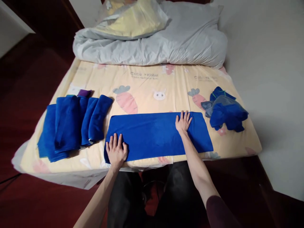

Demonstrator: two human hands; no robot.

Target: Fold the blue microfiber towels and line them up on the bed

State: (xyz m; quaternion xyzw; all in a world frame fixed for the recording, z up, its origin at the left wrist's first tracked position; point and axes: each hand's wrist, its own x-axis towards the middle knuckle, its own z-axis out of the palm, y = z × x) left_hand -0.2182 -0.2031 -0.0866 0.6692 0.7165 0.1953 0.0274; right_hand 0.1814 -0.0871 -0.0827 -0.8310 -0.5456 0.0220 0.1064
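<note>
A blue towel (152, 136) lies flat in a long rectangle near the front edge of the bed. On its left end rests my left hand (116, 150), palm down with the fingers spread. My right hand (183, 122) presses flat on the towel's far edge, toward the right end, fingers apart. Neither hand grips the cloth. Left of the towel sit several folded blue towels (67, 123), overlapping one another, with a bit of purple cloth (84, 93) behind them. To the right is a crumpled heap of blue and grey cloth (228, 110).
The bed has a cream sheet (147, 91) printed with carrots and rabbits. Across its far end lies a rolled grey quilt (152, 47) with a yellow piece of bedding (137, 20) on top. A pale wall (268, 79) stands at the right; dark red floor (21, 104) shows at the left.
</note>
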